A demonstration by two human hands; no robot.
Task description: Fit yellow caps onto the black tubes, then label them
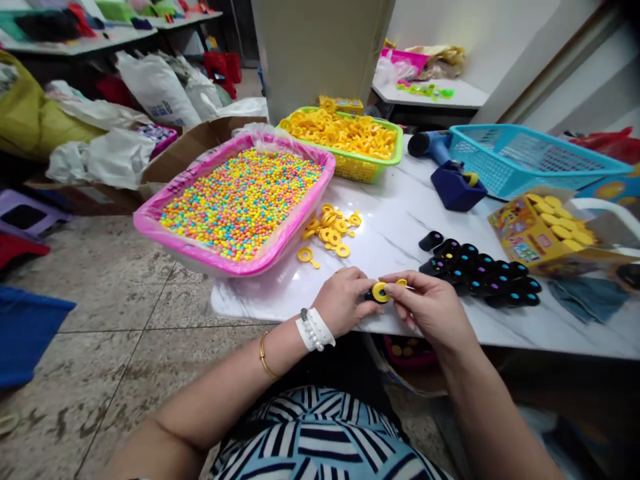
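Note:
My left hand (345, 300) is closed around a small black tube (370, 295) near the table's front edge. Between the fingers of my right hand (427, 303) is a yellow ring-shaped cap (381, 292), held against the tube's end. Just beyond my hands lies a loose pile of yellow ring pieces (330, 230) with small tabs. To the right, several black tubes (480, 270) lie bunched together, with coloured beads showing at their ends. A pink tray (320, 193) lined with plastic holds a mass of small coloured beads at the left.
A green basket (397, 148) heaped with yellow pieces stands at the back. On the right are a blue basket (540, 177), a navy tape dispenser (457, 187) and a printed box (517, 233) filled with yellow-capped items. Cardboard boxes and sacks (155, 90) crowd the left floor.

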